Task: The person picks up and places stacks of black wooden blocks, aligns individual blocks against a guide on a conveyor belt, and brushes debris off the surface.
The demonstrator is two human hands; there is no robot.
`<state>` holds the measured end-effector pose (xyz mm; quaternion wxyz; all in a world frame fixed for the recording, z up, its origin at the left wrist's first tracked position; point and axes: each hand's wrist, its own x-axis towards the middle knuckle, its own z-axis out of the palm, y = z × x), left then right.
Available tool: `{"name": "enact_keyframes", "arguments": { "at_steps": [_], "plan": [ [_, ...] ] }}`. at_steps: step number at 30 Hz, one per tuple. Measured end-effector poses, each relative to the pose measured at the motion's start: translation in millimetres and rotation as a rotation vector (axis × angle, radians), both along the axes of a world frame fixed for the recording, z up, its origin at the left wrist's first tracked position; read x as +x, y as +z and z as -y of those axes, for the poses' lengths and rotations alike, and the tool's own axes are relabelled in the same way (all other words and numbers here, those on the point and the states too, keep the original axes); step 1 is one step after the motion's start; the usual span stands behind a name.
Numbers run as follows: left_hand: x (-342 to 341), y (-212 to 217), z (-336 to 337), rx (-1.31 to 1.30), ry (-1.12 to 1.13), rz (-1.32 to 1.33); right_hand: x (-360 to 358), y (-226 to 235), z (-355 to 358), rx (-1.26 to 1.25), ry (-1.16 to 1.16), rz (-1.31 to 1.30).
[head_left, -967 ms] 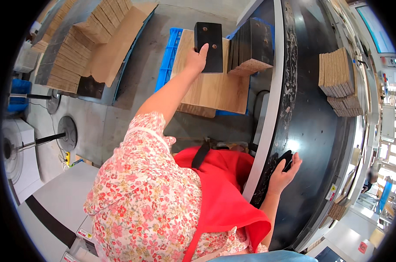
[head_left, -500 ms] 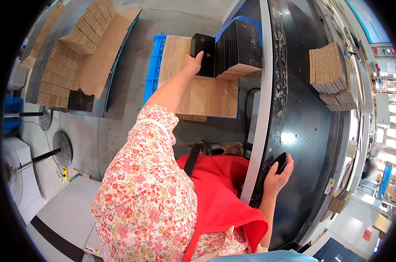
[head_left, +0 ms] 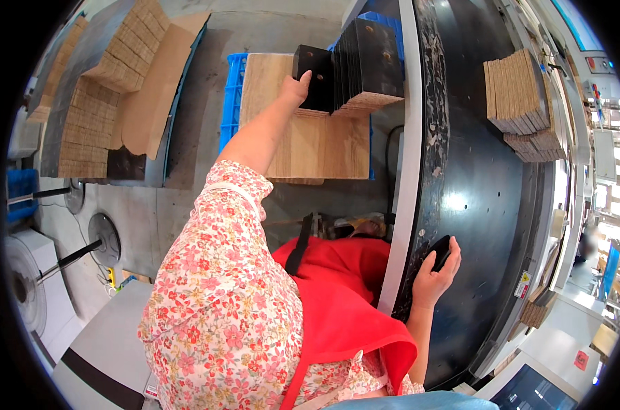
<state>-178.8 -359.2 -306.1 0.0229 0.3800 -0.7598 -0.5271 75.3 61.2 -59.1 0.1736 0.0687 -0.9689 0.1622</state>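
My left arm reaches forward to a short stack of black boards [head_left: 313, 80] with tan edges. This stack stands upright on a wood-grain panel [head_left: 265, 75]. My left hand [head_left: 295, 90] grips its left side, thumb on the near black face and the other fingers hidden behind. Right beside it stands a larger row of black boards [head_left: 375, 65] with round holes. On the dark machine table at right, my right hand [head_left: 438, 273] curls around a small black object [head_left: 441, 253] whose kind I cannot make out.
A blue plastic crate or pallet [head_left: 233, 96] lies under the panel. A pale metal rail [head_left: 409, 157] edges the machine table [head_left: 481, 212], where stacked boards [head_left: 518, 92] sit at the far right. More board stacks [head_left: 85, 130] stand at left, near round-based stands [head_left: 105, 239].
The whole view has shifted slightly. Both hands keep their grips, and the boards hold nearly the same places relative to each other.
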Motion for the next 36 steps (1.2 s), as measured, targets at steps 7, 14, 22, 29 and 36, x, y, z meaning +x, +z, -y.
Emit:
{"name": "enact_keyframes", "arguments": {
  "at_steps": [7,14,22,29,36],
  "plan": [
    [-5,15,5,-0.134,-0.09,0.305,-2,3,1,0.003,0.001,0.012],
    [-15,5,5,-0.179,-0.075,0.376,-1,-2,-4,0.012,0.036,-0.014],
    [-17,4,3,-0.208,-0.08,0.318,-1,-2,-6,0.043,0.052,-0.038],
    [-18,-6,17,-0.181,-0.064,0.217,-2,-1,-5,0.052,0.031,-0.036],
    [79,45,-18,-0.256,-0.335,-0.281,0,-4,-7,0.038,0.001,-0.025]
  ]
}}
